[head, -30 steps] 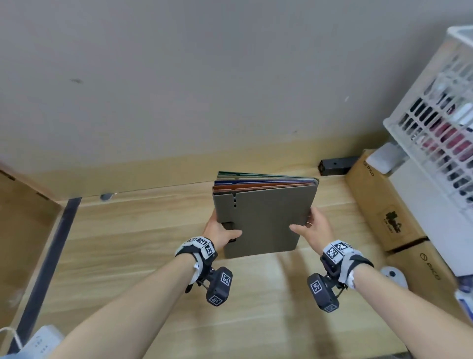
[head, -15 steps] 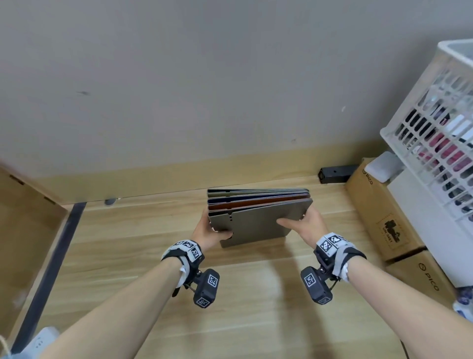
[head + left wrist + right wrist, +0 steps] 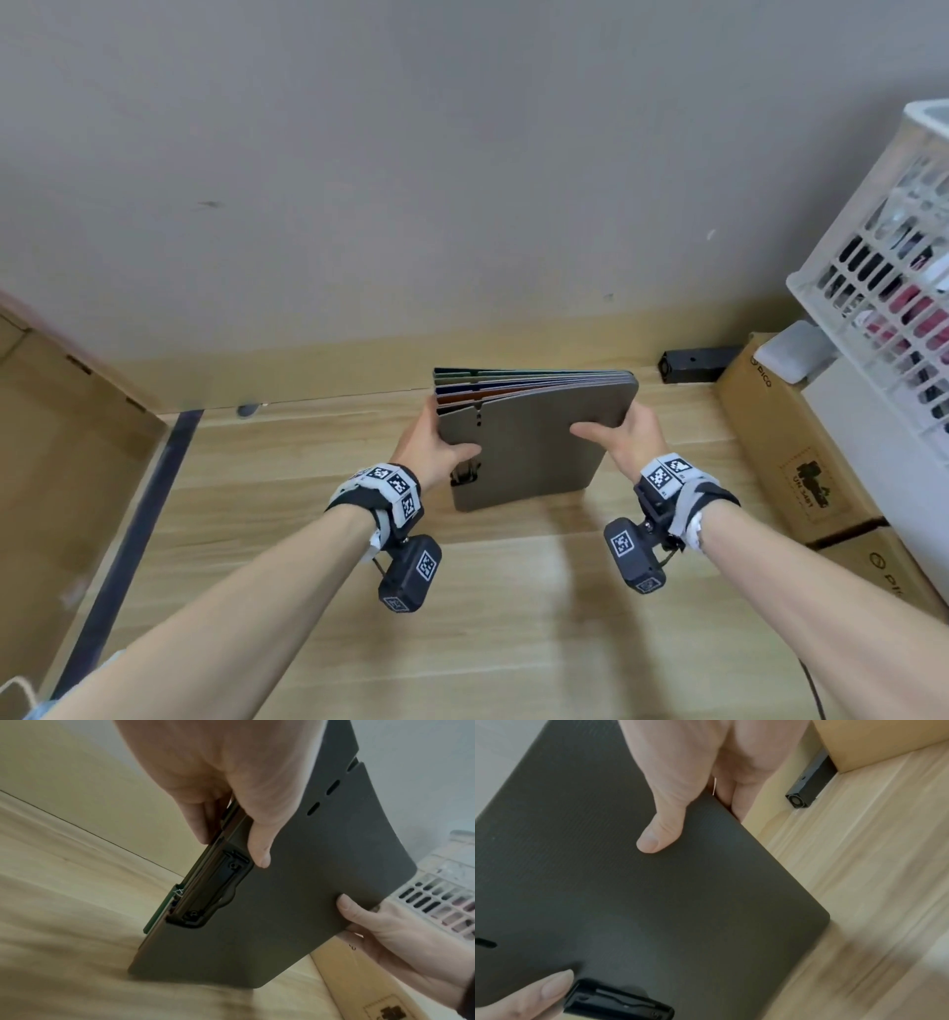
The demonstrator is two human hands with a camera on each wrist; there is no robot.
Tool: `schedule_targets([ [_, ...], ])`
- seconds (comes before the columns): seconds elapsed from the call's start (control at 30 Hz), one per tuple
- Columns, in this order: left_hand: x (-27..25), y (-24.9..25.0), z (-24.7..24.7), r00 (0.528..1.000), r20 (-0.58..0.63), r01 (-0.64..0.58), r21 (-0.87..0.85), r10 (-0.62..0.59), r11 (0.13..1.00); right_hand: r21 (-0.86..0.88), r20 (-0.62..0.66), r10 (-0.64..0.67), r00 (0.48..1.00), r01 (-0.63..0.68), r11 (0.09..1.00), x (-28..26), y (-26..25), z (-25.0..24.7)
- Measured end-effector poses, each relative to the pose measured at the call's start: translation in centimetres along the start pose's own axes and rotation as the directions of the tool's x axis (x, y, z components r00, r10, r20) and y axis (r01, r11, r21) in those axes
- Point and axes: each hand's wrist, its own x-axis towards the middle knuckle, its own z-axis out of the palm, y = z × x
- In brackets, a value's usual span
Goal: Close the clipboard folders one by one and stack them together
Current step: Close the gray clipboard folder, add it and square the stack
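Observation:
A stack of closed clipboard folders point(image 3: 534, 437) stands tilted on its lower edge on the wooden table point(image 3: 462, 591), grey cover toward me, with orange, blue and green edges behind. My left hand point(image 3: 436, 447) grips the stack's left side just above the black clip point(image 3: 464, 475), thumb on the grey cover point(image 3: 295, 902). My right hand point(image 3: 624, 437) grips the right side, thumb on the cover point(image 3: 603, 882), fingers behind. The black clip point(image 3: 213, 894) shows clearly in the left wrist view.
Cardboard boxes point(image 3: 791, 447) line the table's right side under a white slatted basket point(image 3: 883, 288). A small black box point(image 3: 693, 364) lies by the wall behind the stack. The wall point(image 3: 411, 180) rises just beyond. A dark strip point(image 3: 128, 514) runs along the left.
Half a second ago the stack lay tipped nearly flat; it now stands steeper, its grey face turned toward me. Both hands kept their grip on its sides.

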Motion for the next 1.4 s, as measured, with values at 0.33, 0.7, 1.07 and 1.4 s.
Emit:
schedule_targets([
  [0.33, -0.4, -1.5, 0.1, 0.998, 0.054, 0.014, 0.017, -0.015, 1.000, -0.095, 0.001, -0.024, 1.000, 0.024, 0.995, -0.2, 0.1, 1.4],
  [0.7, -1.3, -1.8, -1.0, 0.989, 0.108, -0.128, 0.323, 0.098, 0.938, -0.353, 0.041, 0.004, 0.999, 0.011, 0.935, 0.2, 1.8, 0.7],
  [1.07, -1.2, 0.4, -3.4, 0.988, 0.152, -0.024, 0.306, -0.024, 0.952, -0.341, 0.088, 0.082, 0.993, -0.048, 0.939, -0.4, 0.6, 1.1],
  [1.4, -3.0, -3.8, -0.7, 0.987, 0.129, 0.065, 0.235, -0.098, 0.970, -0.166, 0.139, 0.045, 0.989, -0.021, 0.986, -1.6, 3.9, 1.6],
])
